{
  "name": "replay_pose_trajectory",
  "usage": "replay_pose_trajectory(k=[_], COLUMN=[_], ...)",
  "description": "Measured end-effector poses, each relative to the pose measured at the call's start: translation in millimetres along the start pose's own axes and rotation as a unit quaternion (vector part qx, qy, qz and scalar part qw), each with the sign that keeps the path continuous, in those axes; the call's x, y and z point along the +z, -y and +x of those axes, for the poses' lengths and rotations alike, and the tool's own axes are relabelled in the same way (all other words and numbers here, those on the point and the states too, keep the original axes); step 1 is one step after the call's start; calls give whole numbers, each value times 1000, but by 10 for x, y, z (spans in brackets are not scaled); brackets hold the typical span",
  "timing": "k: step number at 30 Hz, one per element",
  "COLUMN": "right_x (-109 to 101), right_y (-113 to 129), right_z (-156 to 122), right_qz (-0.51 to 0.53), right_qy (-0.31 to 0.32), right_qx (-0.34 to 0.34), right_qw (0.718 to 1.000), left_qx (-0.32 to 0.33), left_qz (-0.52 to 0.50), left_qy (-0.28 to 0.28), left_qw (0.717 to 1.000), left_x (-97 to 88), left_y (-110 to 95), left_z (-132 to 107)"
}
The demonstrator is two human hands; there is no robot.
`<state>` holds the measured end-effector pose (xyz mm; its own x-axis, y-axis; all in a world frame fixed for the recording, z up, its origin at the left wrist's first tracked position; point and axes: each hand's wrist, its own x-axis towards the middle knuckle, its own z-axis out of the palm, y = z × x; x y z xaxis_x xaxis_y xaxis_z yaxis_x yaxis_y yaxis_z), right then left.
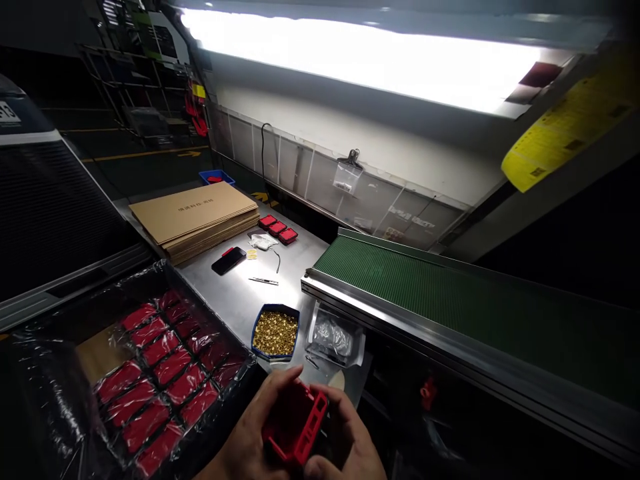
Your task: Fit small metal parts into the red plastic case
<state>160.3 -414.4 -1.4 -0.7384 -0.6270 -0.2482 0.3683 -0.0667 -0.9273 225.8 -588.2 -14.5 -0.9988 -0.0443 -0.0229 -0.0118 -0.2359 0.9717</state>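
A hollow red plastic housing (311, 427) with slots along one side is held at the bottom centre, in front of the bench edge. My left hand (253, 427) is closed around its left side, thumb along the top. My right hand (353, 433) grips the right side, its fingers curled against the slotted wall. Just beyond the hands stands a blue tray (253, 343) filled with small brass-coloured pieces. Beside it lies a clear plastic bag (334, 337) on the metal bench (227, 293).
At left, a plastic-lined box (235, 380) holds rows of red parts. Stacked cardboard (195, 213), a phone (229, 261), tweezers (263, 281) and three red parts (277, 229) lie on the bench. A green conveyor belt (390, 273) runs along the right. A bright lamp (360, 60) hangs above.
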Motion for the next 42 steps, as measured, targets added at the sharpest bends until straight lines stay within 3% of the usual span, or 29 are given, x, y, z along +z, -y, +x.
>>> replay_pose_trajectory(k=[7, 11, 18, 20, 25, 29, 34, 37, 39, 40, 42], right_x=[62, 85, -73, -99, -128, -163, -113, -89, -98, -104, -100], right_y=[168, 175, 213, 148, -28, 17, 53, 21, 9, 9, 9], right_z=[-17, -28, 21, -6, -90, -100, -126, -124, -93, -70, -17], right_qz=[30, -8, -53, -58, -137, -160, -172, -193, -198, -186, -118], right_qy=[-24, -26, -10, -2, 20, 2, -28, -50, -27, 1, 85], right_qx=[5, -43, -33, -48, -116, -158, -195, -187, -180, -158, -43], right_qw=[999, 999, 998, 997, 984, 974, 965, 962, 963, 970, 988], left_qx=[30, 38, 53, 28, -46, -71, -63, -87, -90, -81, -63], left_qz=[26, 70, 83, 49, -164, -149, -319, -291, -274, -268, -272], left_qy=[2, -19, -12, -25, -48, -97, -47, -87, -112, -120, -116], left_qw=[999, 997, 995, 998, 984, 982, 945, 949, 951, 952, 953], left_x=[-5, -23, 64, 117, 152, 82, 45, 46, 29, 15, -22], left_y=[-6, 51, 14, -50, -125, -98, -102, -129, -117, -95, -22], left_z=[-54, -85, -117, -123, -114, -64, -15, -9, -3, 1, 9])
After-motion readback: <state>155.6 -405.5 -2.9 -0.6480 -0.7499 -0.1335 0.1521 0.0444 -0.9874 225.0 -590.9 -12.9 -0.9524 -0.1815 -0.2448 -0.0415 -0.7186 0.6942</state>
